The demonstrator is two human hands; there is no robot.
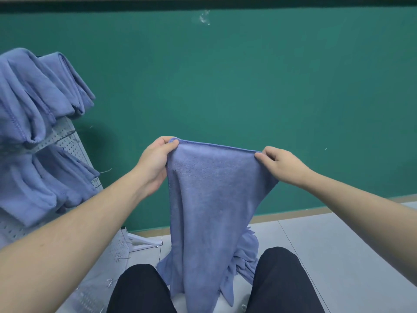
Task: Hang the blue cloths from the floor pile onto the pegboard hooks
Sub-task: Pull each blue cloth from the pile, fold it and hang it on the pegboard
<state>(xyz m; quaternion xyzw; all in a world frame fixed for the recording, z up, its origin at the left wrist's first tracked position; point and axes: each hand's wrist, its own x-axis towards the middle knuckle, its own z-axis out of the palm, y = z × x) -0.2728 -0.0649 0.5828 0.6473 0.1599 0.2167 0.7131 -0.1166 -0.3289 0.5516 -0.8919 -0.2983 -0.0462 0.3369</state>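
Note:
A blue cloth (209,199) hangs in front of me, stretched by its top edge. My left hand (155,163) pinches its left corner and my right hand (279,164) pinches its right corner. The lower end of the cloth drops between my knees, where the floor pile of blue cloths (246,258) lies partly hidden behind it. On the left stands the white pegboard (65,141), with several blue cloths (38,91) draped over its upper hooks and more blue cloths (45,186) on a lower row.
A green wall (225,75) fills the background close ahead. The pegboard's white foot (144,243) rests on the grey tiled floor (338,245). Bare metal hooks (119,256) stick out low on the board. My dark trousered knees (279,281) frame the pile.

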